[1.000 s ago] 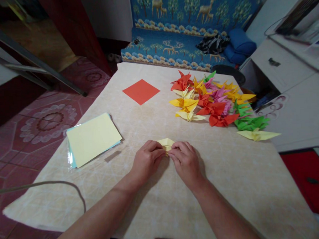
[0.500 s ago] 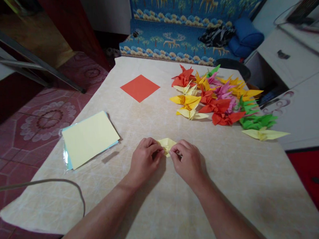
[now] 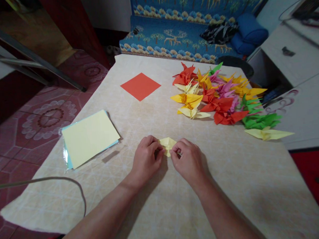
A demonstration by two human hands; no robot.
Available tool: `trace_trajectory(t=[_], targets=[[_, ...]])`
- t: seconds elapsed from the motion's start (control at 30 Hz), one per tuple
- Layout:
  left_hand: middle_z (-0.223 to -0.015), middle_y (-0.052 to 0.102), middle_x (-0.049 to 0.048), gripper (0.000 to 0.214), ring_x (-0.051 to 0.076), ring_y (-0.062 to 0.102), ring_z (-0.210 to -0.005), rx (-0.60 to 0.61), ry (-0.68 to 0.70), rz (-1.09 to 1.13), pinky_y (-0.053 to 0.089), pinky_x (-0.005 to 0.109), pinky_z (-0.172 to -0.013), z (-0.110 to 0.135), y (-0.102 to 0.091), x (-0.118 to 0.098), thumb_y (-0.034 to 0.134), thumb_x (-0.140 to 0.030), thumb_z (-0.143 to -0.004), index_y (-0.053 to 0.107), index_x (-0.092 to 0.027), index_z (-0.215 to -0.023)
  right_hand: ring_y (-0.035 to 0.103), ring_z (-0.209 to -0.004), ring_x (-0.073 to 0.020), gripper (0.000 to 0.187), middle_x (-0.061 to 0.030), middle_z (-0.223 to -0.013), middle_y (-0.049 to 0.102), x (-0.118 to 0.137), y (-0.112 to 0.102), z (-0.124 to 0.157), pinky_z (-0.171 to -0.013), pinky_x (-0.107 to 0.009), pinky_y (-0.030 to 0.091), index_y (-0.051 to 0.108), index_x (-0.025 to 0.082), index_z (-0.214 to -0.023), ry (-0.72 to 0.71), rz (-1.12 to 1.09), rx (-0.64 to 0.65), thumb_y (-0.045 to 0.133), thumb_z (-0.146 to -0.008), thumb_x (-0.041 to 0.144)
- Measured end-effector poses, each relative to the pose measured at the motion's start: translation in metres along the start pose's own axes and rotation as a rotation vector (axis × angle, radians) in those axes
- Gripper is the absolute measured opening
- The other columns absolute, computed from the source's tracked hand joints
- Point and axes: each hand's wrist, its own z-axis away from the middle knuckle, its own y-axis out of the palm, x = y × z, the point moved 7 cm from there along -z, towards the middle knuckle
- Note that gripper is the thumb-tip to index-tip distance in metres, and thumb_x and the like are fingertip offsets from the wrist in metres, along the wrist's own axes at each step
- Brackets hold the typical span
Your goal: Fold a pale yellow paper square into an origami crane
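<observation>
A small folded yellow paper (image 3: 167, 143) lies on the cream tablecloth (image 3: 232, 187) in front of me. My left hand (image 3: 146, 160) pinches its left side with curled fingers. My right hand (image 3: 187, 160) pinches its right side, fingers pressed together. Most of the paper is hidden under my fingers. A pack of pale yellow sheets (image 3: 89, 136) in clear wrap lies to the left. A red paper square (image 3: 140, 85) lies farther back.
A heap of folded paper cranes (image 3: 219, 98) in red, yellow, pink and green covers the table's back right. A grey cable (image 3: 58, 182) curves over the near left edge. A blue patterned sofa (image 3: 182, 36) stands behind, a white cabinet (image 3: 298, 73) at right.
The view has shifted slightly, so everything sits a little higher. My hands stay on the yellow paper, and my fingers have shifted a little on it.
</observation>
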Motion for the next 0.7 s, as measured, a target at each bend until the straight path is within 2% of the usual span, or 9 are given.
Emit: trace_trajectory(t=[0.27, 0.5, 0.7], targets=[[-0.082, 0.054, 0.0062, 0.007, 0.02, 0.051, -0.082, 0.013, -0.035, 0.007, 0.043, 0.034, -0.073, -0.004, 0.002, -0.001, 0.056, -0.014, -0.074, 0.059, -0.017, -0.068, 0.05, -0.061, -0.011, 0.012, 0.0015, -0.069, 0.058, -0.007, 0.002, -0.005, -0.055, -0.022, 0.031, 0.054, 0.02, -0.061, 0.05, -0.019, 0.059, 0.057, -0.072, 0.016], [-0.079, 0.055, 0.0047, 0.005, 0.019, 0.052, -0.079, 0.03, -0.068, 0.026, 0.043, 0.031, -0.07, -0.008, 0.0, 0.003, 0.058, -0.013, -0.072, 0.06, -0.017, -0.071, 0.047, -0.053, -0.0087, 0.012, 0.0045, -0.066, 0.059, -0.012, -0.008, -0.009, -0.049, -0.022, 0.024, 0.056, 0.021, -0.061, 0.155, 0.03, 0.147, 0.062, -0.072, 0.021], [-0.08, 0.057, 0.0043, 0.022, 0.018, 0.054, -0.08, 0.053, -0.059, 0.09, 0.043, 0.029, -0.069, -0.008, 0.001, 0.007, 0.054, -0.004, -0.068, 0.068, -0.019, -0.076, 0.05, -0.055, -0.0097, 0.01, 0.0062, -0.061, 0.058, -0.022, -0.01, -0.004, -0.05, -0.021, 0.025, 0.055, 0.023, -0.07, 0.256, 0.0, 0.182, 0.065, -0.072, 0.022]])
